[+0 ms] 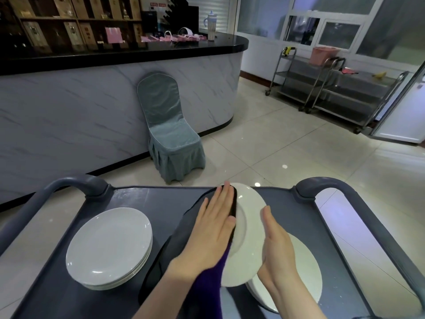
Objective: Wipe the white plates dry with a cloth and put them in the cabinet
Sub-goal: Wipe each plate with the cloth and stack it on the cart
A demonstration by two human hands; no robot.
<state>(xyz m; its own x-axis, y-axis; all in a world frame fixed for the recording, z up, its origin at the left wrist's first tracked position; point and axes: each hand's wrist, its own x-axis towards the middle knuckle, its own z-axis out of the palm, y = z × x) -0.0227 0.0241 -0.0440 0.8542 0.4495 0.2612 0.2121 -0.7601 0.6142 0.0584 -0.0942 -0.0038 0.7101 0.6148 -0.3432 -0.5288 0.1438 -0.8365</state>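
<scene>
Plate (247, 226) stands nearly on edge above the cart (161, 199), its long line running away from the person and its hollow face turned left. Left grip (211, 229) lies flat, fingers straight, pressing a purple cloth (207, 286) against that face. Right grip (276, 247), also flat, presses the back. One plate is held; two stacks rest on the cart, a left stack (108, 245) and a right stack (303, 268) beneath the right wrist. Beyond lie a tiled floor (276, 146), a marbled bar (69, 116), one covered chair (170, 134) and two steel trolleys (333, 88).
</scene>
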